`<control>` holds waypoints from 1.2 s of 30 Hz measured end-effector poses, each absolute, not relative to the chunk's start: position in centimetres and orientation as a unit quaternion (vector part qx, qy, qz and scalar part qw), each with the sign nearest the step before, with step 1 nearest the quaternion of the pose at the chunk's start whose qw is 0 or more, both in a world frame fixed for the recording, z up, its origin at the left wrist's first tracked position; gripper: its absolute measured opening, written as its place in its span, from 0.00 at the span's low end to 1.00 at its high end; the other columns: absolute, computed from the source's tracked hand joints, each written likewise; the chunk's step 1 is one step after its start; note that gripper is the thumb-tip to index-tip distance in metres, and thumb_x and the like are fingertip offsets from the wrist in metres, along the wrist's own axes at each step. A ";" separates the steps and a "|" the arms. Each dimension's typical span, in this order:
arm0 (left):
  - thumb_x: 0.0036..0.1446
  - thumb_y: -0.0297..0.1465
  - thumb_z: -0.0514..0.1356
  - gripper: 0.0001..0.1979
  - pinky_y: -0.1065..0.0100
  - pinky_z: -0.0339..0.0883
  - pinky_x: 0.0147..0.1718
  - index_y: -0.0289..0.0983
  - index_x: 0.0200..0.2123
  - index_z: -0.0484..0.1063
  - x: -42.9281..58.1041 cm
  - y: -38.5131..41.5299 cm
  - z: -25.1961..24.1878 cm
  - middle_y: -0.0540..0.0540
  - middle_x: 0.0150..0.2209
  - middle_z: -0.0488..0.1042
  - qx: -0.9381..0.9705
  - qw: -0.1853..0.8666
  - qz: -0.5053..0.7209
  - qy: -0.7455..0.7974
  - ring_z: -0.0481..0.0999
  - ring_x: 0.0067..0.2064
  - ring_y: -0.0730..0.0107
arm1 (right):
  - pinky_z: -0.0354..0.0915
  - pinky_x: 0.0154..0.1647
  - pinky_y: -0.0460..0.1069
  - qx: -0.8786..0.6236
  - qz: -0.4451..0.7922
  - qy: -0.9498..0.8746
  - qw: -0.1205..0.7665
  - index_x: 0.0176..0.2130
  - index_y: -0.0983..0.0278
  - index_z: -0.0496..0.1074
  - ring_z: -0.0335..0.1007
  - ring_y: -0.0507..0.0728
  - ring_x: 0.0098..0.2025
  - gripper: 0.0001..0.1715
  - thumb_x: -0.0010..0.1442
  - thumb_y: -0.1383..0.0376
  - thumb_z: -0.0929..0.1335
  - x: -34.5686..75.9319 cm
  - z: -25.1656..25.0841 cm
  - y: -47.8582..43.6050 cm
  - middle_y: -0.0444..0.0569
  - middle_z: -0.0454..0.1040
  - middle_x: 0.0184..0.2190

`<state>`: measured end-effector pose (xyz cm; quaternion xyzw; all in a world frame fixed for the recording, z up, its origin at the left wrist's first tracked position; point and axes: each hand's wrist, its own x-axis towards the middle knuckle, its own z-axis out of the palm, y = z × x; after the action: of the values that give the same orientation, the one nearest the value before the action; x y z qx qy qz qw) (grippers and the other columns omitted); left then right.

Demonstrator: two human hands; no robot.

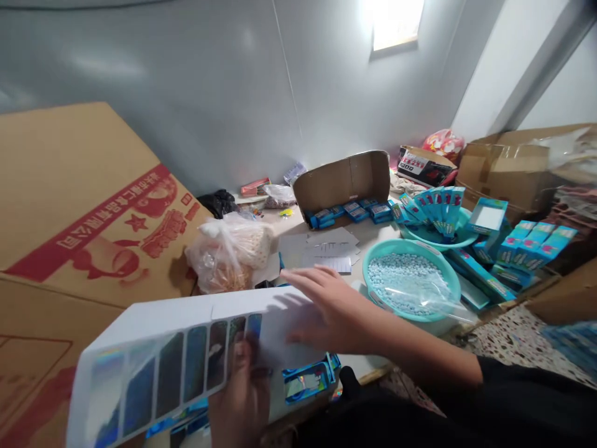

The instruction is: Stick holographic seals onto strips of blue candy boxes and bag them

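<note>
A long white sheet (pixel 284 317) with a row of shiny holographic rectangles (pixel 194 364) stretches across the lower left. My left hand (pixel 242 386) grips its lower edge, with the thumb lying on the front near the last rectangles. Over the right end of the sheet is my right hand (pixel 331 311), fingers spread and pointing left. Whether its fingertips touch the sheet is hard to tell. Beneath and beside the sheet lie small blue packages (pixel 305 382) on the table.
A big cardboard box (pixel 93 205) stands at the left, beside plastic bags (pixel 233 249). At the right are a turquoise basin (pixel 366 274) of pale blue pellets and blue cartons (pixel 536 242). An open box (pixel 342 183) with blue packs stands behind.
</note>
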<state>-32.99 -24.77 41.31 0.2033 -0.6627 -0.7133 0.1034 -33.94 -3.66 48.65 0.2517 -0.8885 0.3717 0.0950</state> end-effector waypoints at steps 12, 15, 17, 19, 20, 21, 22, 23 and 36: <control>0.37 0.39 0.75 0.32 0.53 0.63 0.55 0.40 0.46 0.69 -35.6 -26.1 47.4 0.47 0.40 0.70 -0.041 0.487 -0.434 -0.757 0.72 0.44 0.61 | 0.61 0.41 0.51 0.222 0.233 -0.940 0.112 0.56 0.55 0.71 0.73 0.54 0.39 0.27 0.62 0.75 0.63 -34.8 50.4 -2.5 0.44 0.80 0.43; 0.49 0.35 0.70 0.21 0.49 0.49 0.63 0.45 0.48 0.75 -36.4 -27.4 49.8 0.46 0.41 0.77 -0.337 0.383 -0.231 -0.828 0.76 0.46 0.57 | 0.59 0.40 0.50 0.260 0.196 -0.940 0.103 0.56 0.54 0.70 0.72 0.54 0.35 0.27 0.61 0.74 0.64 -33.9 51.7 -3.7 0.44 0.80 0.38; 0.54 0.31 0.67 0.21 0.48 0.43 0.65 0.50 0.51 0.75 -36.6 -27.6 50.7 0.48 0.41 0.80 -0.427 0.337 -0.178 -0.820 0.78 0.45 0.59 | 0.59 0.41 0.51 0.279 0.179 -0.937 0.112 0.57 0.55 0.69 0.71 0.55 0.36 0.26 0.62 0.73 0.64 -33.5 52.2 -4.7 0.44 0.79 0.38; 0.54 0.28 0.66 0.23 0.47 0.42 0.66 0.50 0.53 0.74 -36.7 -27.8 50.9 0.48 0.42 0.81 -0.430 0.355 -0.186 -0.809 0.79 0.44 0.59 | 0.59 0.41 0.51 0.285 0.180 -0.934 0.121 0.57 0.56 0.69 0.72 0.55 0.36 0.24 0.63 0.73 0.64 -33.3 52.7 -5.5 0.45 0.79 0.39; 0.54 0.28 0.67 0.24 0.47 0.42 0.65 0.50 0.54 0.74 -36.7 -28.0 50.9 0.47 0.43 0.81 -0.418 0.372 -0.196 -0.806 0.79 0.44 0.58 | 0.59 0.41 0.51 0.287 0.186 -0.931 0.124 0.56 0.56 0.69 0.72 0.55 0.37 0.23 0.64 0.72 0.64 -33.2 52.9 -5.8 0.45 0.79 0.40; 0.52 0.28 0.68 0.24 0.47 0.41 0.65 0.51 0.53 0.74 -36.7 -28.2 50.8 0.46 0.44 0.81 -0.403 0.386 -0.203 -0.804 0.79 0.45 0.57 | 0.59 0.41 0.51 0.291 0.194 -0.929 0.124 0.56 0.56 0.69 0.72 0.55 0.38 0.22 0.65 0.72 0.63 -33.1 53.1 -6.0 0.44 0.79 0.40; 0.51 0.28 0.69 0.24 0.47 0.40 0.65 0.52 0.52 0.75 -36.7 -28.5 50.7 0.46 0.44 0.81 -0.390 0.400 -0.210 -0.803 0.80 0.45 0.57 | 0.59 0.41 0.50 0.294 0.201 -0.926 0.123 0.56 0.56 0.70 0.73 0.55 0.38 0.21 0.65 0.71 0.63 -33.0 53.4 -6.3 0.44 0.79 0.40; 0.50 0.29 0.70 0.23 0.47 0.40 0.65 0.53 0.50 0.76 -36.7 -28.9 50.5 0.47 0.44 0.81 -0.379 0.412 -0.215 -0.800 0.80 0.44 0.58 | 0.59 0.41 0.50 0.297 0.207 -0.924 0.123 0.55 0.56 0.70 0.73 0.55 0.38 0.20 0.66 0.71 0.63 -32.9 53.6 -6.4 0.43 0.79 0.40; 0.45 0.19 0.71 0.14 0.45 0.49 0.66 0.37 0.35 0.76 -38.1 -30.4 49.8 0.44 0.38 0.83 -0.456 0.512 -0.158 -0.711 0.81 0.45 0.61 | 0.60 0.40 0.49 0.285 0.271 -0.908 0.143 0.52 0.58 0.73 0.74 0.53 0.38 0.18 0.66 0.71 0.62 -32.9 54.1 -8.0 0.44 0.80 0.40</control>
<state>-38.08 -30.44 49.79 -0.4560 -0.7106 -0.1577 0.5121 -32.86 -8.04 54.06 0.2848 -0.9081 0.2714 0.1433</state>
